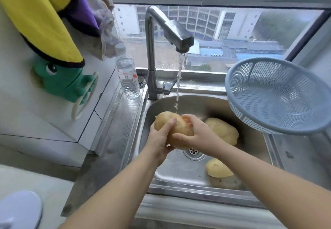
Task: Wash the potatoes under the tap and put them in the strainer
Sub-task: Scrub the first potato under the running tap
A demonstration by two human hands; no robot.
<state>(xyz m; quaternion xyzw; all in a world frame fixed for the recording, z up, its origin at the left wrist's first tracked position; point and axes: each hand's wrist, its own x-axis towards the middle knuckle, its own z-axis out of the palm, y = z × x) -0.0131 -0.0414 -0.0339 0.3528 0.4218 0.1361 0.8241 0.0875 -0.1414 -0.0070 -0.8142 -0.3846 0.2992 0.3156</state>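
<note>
Both hands hold one large yellow potato over the steel sink, just under the water running from the tap. My left hand grips it from the left and below. My right hand wraps over its right side. Two more potatoes lie in the basin: one behind my right hand, another near the front right. The blue-grey plastic strainer rests tilted on the counter at the sink's right, with nothing in it.
A clear water bottle stands left of the tap base. Yellow, purple and green cloths hang on the left wall. The drain sits mid-basin. A window ledge runs behind the sink.
</note>
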